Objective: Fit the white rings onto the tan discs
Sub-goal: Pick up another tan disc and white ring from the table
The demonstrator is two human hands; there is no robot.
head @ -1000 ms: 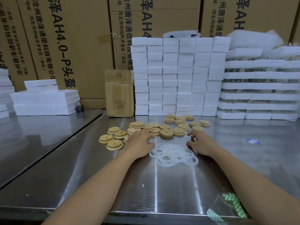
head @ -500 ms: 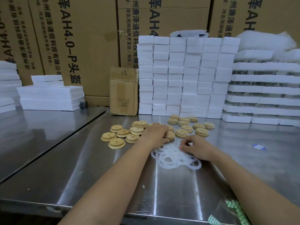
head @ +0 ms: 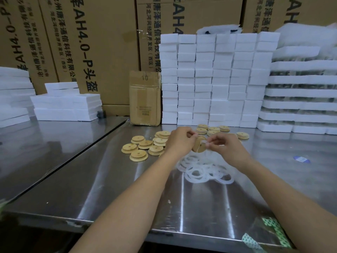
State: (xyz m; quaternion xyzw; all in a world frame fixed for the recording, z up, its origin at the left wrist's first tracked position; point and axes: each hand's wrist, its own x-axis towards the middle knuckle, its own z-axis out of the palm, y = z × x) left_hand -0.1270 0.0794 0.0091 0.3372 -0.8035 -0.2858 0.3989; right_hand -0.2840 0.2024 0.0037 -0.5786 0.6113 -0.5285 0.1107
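Steel table [head: 91, 179]: work surface, with white foam blocks [head: 215, 79] stacked along its far side.
Tan discs [head: 138, 155]: loose, scattered at the far middle within reach.
White rings [head: 207, 170]: overlapping pile just nearer, under the hands.
Left hand [head: 179, 141]: fingers curled round one disc [head: 197, 148], lifted on edge, probably to expose its rim.
Right hand [head: 226, 147]: fingers pinch a faint ring [head: 207, 143] against that rim, apparently starting the fit.

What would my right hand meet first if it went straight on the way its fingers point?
Most likely the tan disc held up by the left hand: the right hand, pinching a white ring, points left at it. Depth is unclear.
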